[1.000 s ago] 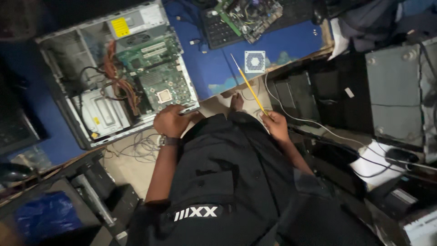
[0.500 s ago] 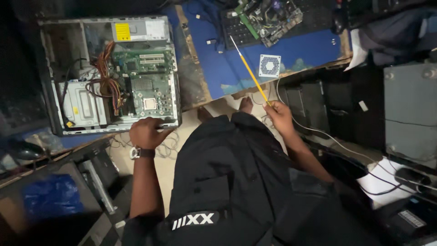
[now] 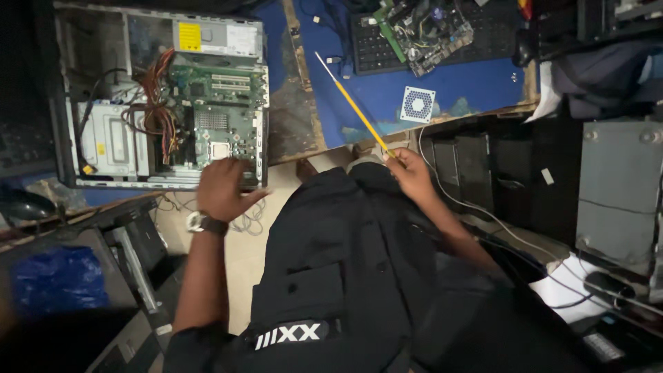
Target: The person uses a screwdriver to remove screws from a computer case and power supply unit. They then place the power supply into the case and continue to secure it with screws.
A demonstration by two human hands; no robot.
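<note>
The computer case (image 3: pixel 162 100) lies on its side with the side panel off, at the left end of the blue bench (image 3: pixel 476 93). Its green circuit board (image 3: pixel 224 114) faces up, with a grey power unit (image 3: pixel 217 36) above it and a silver drive bay (image 3: pixel 110 141) to its left. A bundle of red and orange wires (image 3: pixel 159 103) runs between the bay and the board. The upper left corner of the case is dark and its contents are hard to make out.

The left hand (image 3: pixel 222 190) rests on the lower edge of the case, just below the board, fingers spread and grasping nothing. A wristwatch (image 3: pixel 205 222) sits on that wrist.

The right hand (image 3: pixel 411 173) is closed around the lower end of a long thin yellow stick (image 3: pixel 353 105). The stick slants up and to the left over the bench, its tip near a worn patch of the surface. Whether it is a tool or a pencil cannot be told.

On the bench, well apart from the case, lie a black keyboard (image 3: pixel 376 48), a second loose circuit board (image 3: pixel 428 31) partly cut off by the top edge, and a small white square fan grille (image 3: pixel 418 103).

The person's black clothing (image 3: pixel 345 276) hides the floor below the bench. Dark cases (image 3: pixel 483 173) stand under the bench to the right; detail there is lost in shadow.
</note>
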